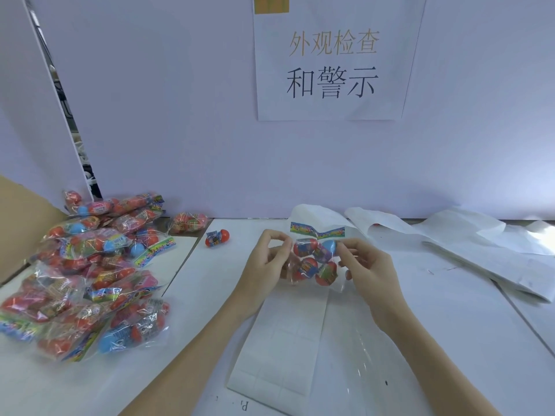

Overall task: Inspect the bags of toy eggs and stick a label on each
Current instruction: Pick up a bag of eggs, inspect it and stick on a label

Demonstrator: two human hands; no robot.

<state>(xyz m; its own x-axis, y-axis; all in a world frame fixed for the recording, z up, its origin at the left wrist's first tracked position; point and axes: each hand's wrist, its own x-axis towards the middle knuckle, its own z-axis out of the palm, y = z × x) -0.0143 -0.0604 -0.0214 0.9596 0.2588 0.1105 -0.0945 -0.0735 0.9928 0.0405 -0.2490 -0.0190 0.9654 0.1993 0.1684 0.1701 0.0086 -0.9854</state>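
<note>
A pale lilac partition wall (180, 115) stands along the back of a white bench (450, 340). A white paper sign (330, 70) with printed Chinese characters hangs on it, held at its top edge by a strip of brown tape (271, 4). At left a second pale panel (24, 100) leans, leaving a dark gap (72, 130). A brown cardboard sheet (27, 217) stands at the left edge. Light is soft and even, brighter at right.

Held bag of eggs (315, 259) at frame centre, between left hand (264, 262) and right hand (365, 265). Label sheet (279, 343) below it on table (450, 340). Bag pile (87, 274) at left; loose egg (217, 238) between pile and hands. Backing sheets (450, 235) at right. Sign (332, 64) on wall, upper centre.
</note>
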